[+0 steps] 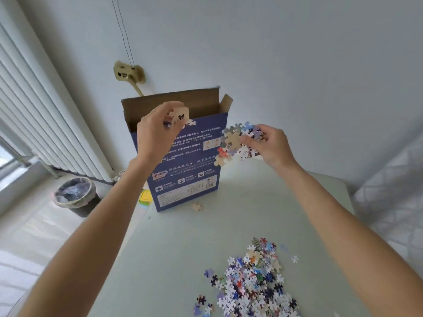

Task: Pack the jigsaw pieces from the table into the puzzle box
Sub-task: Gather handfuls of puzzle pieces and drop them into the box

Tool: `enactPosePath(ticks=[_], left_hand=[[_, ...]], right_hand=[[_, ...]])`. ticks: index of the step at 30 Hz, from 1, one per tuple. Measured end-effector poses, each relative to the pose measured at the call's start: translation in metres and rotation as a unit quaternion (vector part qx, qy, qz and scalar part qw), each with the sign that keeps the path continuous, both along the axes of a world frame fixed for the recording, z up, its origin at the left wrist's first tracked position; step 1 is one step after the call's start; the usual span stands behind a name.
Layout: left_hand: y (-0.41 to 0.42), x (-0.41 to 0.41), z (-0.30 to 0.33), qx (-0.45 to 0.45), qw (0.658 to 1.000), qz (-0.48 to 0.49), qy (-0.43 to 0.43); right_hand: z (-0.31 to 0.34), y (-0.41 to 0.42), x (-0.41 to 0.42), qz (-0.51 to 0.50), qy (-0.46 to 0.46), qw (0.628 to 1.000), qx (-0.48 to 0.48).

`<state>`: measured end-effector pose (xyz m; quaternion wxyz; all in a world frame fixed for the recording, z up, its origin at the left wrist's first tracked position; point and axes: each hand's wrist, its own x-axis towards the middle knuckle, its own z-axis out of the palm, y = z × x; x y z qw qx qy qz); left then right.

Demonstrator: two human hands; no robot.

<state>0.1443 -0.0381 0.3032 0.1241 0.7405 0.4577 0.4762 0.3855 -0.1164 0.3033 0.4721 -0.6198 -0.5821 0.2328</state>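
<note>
A pale green surface (263,202) is shown carrying a tall blue cardboard puzzle box (183,161), stood upright at its far edge with the brown top flaps open. A loose heap of multicoloured jigsaw pieces (254,282) is spread on the near right part of the surface, well apart from the box. A single tan piece (196,206) is seen lying just beside the foot of the box. The right hand (272,145) is raised to the right of the box, its fingers curled round a cluster of joined jigsaw pieces (238,143). The left hand (158,133) is held over the box opening, its fingers pinched on a small clump of tan-backed pieces (179,114). On the floor at left, a round waste bin (75,197) lined with a plastic bag is shown below a white ribbed radiator (34,115).
</note>
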Motion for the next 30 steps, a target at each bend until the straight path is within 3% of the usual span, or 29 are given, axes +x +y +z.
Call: enactPosePath(ticks=[4,9,16,22,30], left_hand=[[0.046,-0.004,0.004,0.052,0.994,0.051,0.083],[0.065,-0.006,-0.009,0.003,0.986,0.05,0.161],[0.073,-0.014,-0.017,-0.024,0.985,0.035,0.168],[0.066,-0.021,-0.017,-0.033,0.982,0.006,0.185],[0.065,-0.022,-0.024,-0.033,0.979,-0.006,0.202]], right_hand=[[0.032,0.069,-0.01,-0.002,-0.014,0.999,0.041],[0.04,0.135,-0.025,0.007,-0.026,0.997,0.077],[0.03,0.162,-0.042,0.115,-0.258,0.953,0.108],[0.031,0.168,-0.049,0.178,-0.387,0.9,0.088],[0.02,0.172,-0.053,0.227,-0.346,0.91,0.027]])
